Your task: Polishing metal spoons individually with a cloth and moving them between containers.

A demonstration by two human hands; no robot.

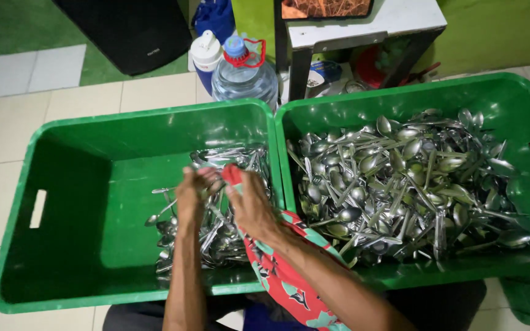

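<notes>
While a red patterned cloth (277,263) is gripped by the closed right hand (249,205), metal spoons (216,230) are clasped in the left hand (191,196) over the left green plastic crate (93,184).

We see even, soft overhead light; the heap of shiny metal spoons (409,184) glints, and both hands blur slightly.

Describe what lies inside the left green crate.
Inside the left green crate lies a pile of metal spoons. Both hands, left hand and right hand, cover part; a red cloth hides more.
</notes>
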